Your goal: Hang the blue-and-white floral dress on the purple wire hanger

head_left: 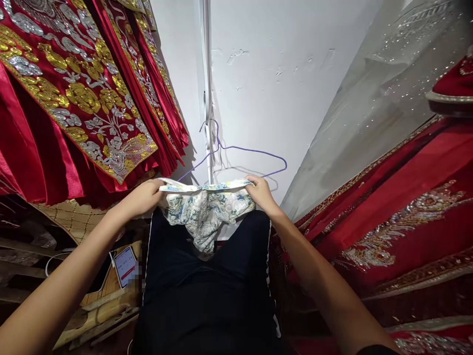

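My left hand (147, 196) and my right hand (261, 195) each pinch one end of the upper band of a light patterned garment (205, 217). It is white with blue, grey and yellowish swirls. Its band is stretched straight between my fists, while the lower cloth hangs bunched in the middle, above my dark-clothed lap. Whether it is shorts or another kind of garment I cannot tell. Just behind the band, a purple wire hanger (254, 149) hangs from a pale vertical strip on the wall; its lower part is hidden.
Red embroidered garments (83, 93) hang at the left, and more beaded red clothing (399, 222) at the right beside sheer sparkly fabric (354, 133). A phone (125, 266) showing a timer lies by a bamboo seat (98, 318) at lower left. The white wall (273, 59) is ahead.
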`<move>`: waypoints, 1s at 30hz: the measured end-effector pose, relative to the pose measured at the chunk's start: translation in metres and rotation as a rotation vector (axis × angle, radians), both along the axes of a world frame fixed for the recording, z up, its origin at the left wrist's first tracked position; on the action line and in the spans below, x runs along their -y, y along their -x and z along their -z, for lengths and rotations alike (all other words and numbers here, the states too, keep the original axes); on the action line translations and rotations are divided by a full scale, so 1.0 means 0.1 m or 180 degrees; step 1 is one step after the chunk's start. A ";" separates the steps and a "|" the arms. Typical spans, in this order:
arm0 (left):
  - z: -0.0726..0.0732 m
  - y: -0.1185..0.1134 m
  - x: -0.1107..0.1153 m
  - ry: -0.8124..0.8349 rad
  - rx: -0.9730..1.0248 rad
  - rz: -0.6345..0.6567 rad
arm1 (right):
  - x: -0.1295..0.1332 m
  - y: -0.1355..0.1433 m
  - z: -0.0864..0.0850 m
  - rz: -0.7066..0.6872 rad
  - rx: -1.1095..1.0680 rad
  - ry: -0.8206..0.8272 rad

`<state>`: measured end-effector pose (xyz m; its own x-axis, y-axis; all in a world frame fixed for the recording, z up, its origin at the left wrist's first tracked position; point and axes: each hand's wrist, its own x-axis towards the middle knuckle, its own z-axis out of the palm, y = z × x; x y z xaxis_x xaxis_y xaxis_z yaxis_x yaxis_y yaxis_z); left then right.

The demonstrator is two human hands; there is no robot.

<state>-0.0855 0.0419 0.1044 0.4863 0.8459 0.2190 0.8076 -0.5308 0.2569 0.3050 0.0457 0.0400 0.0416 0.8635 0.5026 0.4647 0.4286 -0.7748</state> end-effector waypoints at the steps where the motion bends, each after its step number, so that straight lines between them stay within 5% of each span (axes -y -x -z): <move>1: 0.02 -0.01 -0.07 0.0347 -0.0133 -0.0022 | 0.03 -0.01 -0.02 0.0028 -0.0006 -0.0022; 4: 0.11 0.02 -0.29 0.0873 -0.0426 -0.0163 | 0.07 0.04 0.00 -0.0066 -0.0023 0.0067; 8: 0.15 0.07 -0.45 0.0365 0.0050 -0.0475 | 0.09 0.22 0.11 -0.0197 -0.0128 0.0233; 13: -0.12 -0.17 -0.38 -0.0348 0.1477 0.0001 | 0.14 0.47 0.17 -0.0794 -0.0334 0.0654; 17: -0.38 -0.42 -0.31 -0.0459 0.1464 0.0363 | 0.29 0.48 0.10 -0.1098 -0.0316 0.0666; 24: -0.38 -0.43 -0.30 -0.0685 0.1206 0.0199 | 0.53 0.10 -0.13 0.0712 -0.0617 -0.0333; 27: -0.34 -0.44 -0.32 -0.0732 0.1069 0.0293 | 0.52 -0.10 -0.21 0.0821 -0.0383 -0.0083; 30: -0.35 -0.41 -0.38 -0.0883 0.0912 0.0271 | 0.50 -0.33 -0.32 0.0397 -0.0230 0.0337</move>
